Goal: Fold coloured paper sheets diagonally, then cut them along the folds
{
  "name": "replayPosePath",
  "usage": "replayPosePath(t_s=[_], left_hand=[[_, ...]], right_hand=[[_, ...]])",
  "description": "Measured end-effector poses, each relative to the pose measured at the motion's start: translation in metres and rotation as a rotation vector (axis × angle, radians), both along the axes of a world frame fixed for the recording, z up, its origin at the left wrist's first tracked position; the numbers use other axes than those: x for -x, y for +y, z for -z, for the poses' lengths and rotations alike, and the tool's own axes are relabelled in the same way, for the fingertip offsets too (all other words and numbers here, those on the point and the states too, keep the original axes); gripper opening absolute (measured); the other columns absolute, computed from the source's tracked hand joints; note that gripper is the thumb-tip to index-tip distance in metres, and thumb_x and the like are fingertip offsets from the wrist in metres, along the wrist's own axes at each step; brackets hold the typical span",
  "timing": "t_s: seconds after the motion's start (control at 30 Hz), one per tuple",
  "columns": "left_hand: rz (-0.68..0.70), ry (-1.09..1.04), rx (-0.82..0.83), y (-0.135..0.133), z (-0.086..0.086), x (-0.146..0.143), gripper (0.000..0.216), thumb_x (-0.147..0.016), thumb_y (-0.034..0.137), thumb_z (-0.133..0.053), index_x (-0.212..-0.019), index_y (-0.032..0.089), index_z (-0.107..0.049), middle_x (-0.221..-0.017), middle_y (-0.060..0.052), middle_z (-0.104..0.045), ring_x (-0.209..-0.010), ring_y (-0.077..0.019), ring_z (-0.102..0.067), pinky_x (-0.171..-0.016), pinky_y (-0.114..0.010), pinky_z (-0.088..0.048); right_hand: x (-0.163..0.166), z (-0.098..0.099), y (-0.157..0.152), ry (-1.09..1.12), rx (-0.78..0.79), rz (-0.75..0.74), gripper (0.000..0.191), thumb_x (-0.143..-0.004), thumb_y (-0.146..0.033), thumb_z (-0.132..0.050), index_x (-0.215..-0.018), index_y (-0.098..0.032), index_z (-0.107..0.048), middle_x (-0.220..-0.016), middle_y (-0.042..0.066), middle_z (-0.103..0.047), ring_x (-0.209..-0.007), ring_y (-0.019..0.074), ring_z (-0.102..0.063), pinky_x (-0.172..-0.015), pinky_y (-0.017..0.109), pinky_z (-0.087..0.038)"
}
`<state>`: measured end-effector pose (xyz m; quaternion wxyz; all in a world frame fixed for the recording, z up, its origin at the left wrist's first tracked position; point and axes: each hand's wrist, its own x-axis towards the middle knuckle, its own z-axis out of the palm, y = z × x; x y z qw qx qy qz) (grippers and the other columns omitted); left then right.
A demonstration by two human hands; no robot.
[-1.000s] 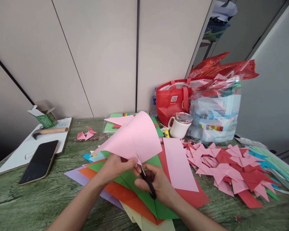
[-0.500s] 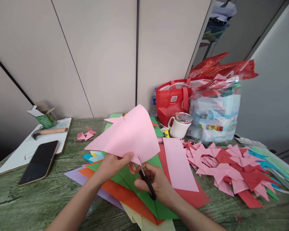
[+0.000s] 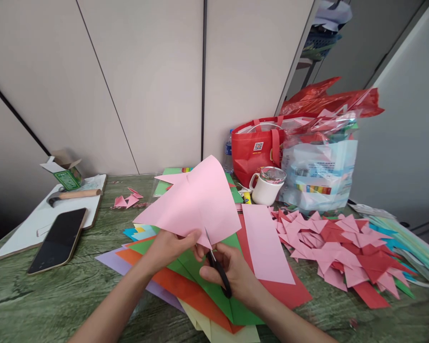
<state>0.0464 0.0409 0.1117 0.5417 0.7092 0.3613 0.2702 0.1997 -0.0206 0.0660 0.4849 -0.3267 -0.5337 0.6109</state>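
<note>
A large sheet of pink paper (image 3: 196, 205) curves upward in front of me, its lower edge pinched by my left hand (image 3: 177, 247). My right hand (image 3: 232, 271) is closed on black-handled scissors (image 3: 219, 275). Their blades reach into the lower edge of the sheet, close beside my left thumb. Beneath both hands lies a fanned stack of coloured paper, with a green sheet (image 3: 214, 290) on top of an orange sheet (image 3: 175, 286). To the right a pink paper strip (image 3: 266, 243) rests on red paper (image 3: 289, 293).
Folded pink and red paper pieces (image 3: 339, 247) are heaped at right. Behind stand a white mug (image 3: 266, 190), a red bag (image 3: 253, 155) and a plastic bag (image 3: 318, 176). At left are a phone (image 3: 59, 240), a hammer (image 3: 75, 194) on a white board (image 3: 17, 236), and a small box (image 3: 66, 176).
The pink sheet has shifted slightly right and its left corner has swung inward. The scissor blades sit a little higher in the paper. Both hands have stayed nearly in place.
</note>
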Motion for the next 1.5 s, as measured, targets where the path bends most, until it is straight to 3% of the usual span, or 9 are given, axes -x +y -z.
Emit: replayPosePath(t_s=[0.47,0.73,0.9,1.13,1.27,1.4,1.5], left_hand=[[0.001,-0.004,0.017,0.0,0.0,0.0,0.031,-0.084,0.033,-0.049,-0.061,0.018,-0.064,-0.057,0.001,-0.066,-0.059,-0.0165,-0.064,-0.064,-0.025,-0.049],[0.009,-0.006,0.023,0.0,0.001,0.0,0.032,-0.084,0.032,-0.049,-0.059,0.018,-0.063,-0.057,0.001,-0.066,-0.059,-0.0158,-0.063,-0.064,-0.025,-0.049],[0.001,-0.012,0.024,-0.002,0.001,0.0,0.032,-0.084,0.035,-0.051,-0.059,0.018,-0.063,-0.057,0.0,-0.066,-0.058,-0.0168,-0.063,-0.063,-0.026,-0.05],[-0.042,-0.06,0.004,0.002,-0.001,0.001,0.037,-0.084,0.046,-0.049,-0.063,0.019,-0.062,-0.056,-0.001,-0.064,-0.055,-0.0182,-0.062,-0.058,-0.029,-0.05],[-0.035,-0.033,0.006,0.001,0.0,0.003,0.037,-0.084,0.044,-0.05,-0.06,0.019,-0.062,-0.054,-0.001,-0.064,-0.053,-0.0176,-0.061,-0.059,-0.028,-0.05],[-0.017,-0.01,0.012,0.0,0.002,0.002,0.037,-0.083,0.043,-0.051,-0.058,0.019,-0.062,-0.052,-0.001,-0.063,-0.049,-0.0161,-0.06,-0.058,-0.027,-0.05],[-0.022,-0.003,0.008,0.0,0.003,0.001,0.035,-0.082,0.044,-0.052,-0.059,0.019,-0.062,-0.052,0.0,-0.063,-0.05,-0.0162,-0.06,-0.058,-0.027,-0.05]], right_hand=[[0.0,0.011,0.001,0.043,0.059,0.008,0.033,-0.07,-0.038,-0.073,-0.083,-0.018,-0.051,-0.083,-0.001,-0.047,-0.06,0.0074,-0.033,-0.052,0.023,-0.024],[0.002,0.01,0.0,-0.008,0.093,0.051,0.037,-0.068,-0.045,-0.073,-0.079,-0.018,-0.05,-0.078,-0.001,-0.051,-0.052,0.0062,-0.038,-0.047,0.022,-0.031],[0.003,0.014,0.0,-0.011,0.094,0.077,0.038,-0.066,-0.047,-0.073,-0.078,-0.019,-0.051,-0.067,-0.003,-0.052,-0.049,0.0071,-0.041,-0.045,0.021,-0.037],[0.002,0.018,0.0,-0.047,0.138,0.13,0.04,-0.063,-0.046,-0.076,-0.075,-0.018,-0.051,-0.051,-0.006,-0.05,-0.044,0.0079,-0.043,-0.044,0.021,-0.035],[0.002,0.016,0.0,-0.028,0.141,0.12,0.041,-0.061,-0.045,-0.078,-0.077,-0.017,-0.052,-0.055,-0.005,-0.051,-0.048,0.0084,-0.041,-0.046,0.021,-0.032],[0.001,0.008,0.001,0.044,0.048,0.03,0.038,-0.064,-0.043,-0.077,-0.081,-0.017,-0.054,-0.078,0.0,-0.055,-0.06,0.0093,-0.041,-0.054,0.022,-0.032],[0.001,0.004,0.001,0.045,0.003,0.008,0.036,-0.068,-0.045,-0.074,-0.08,-0.018,-0.054,-0.083,0.001,-0.053,-0.064,0.0105,-0.041,-0.056,0.023,-0.031]])
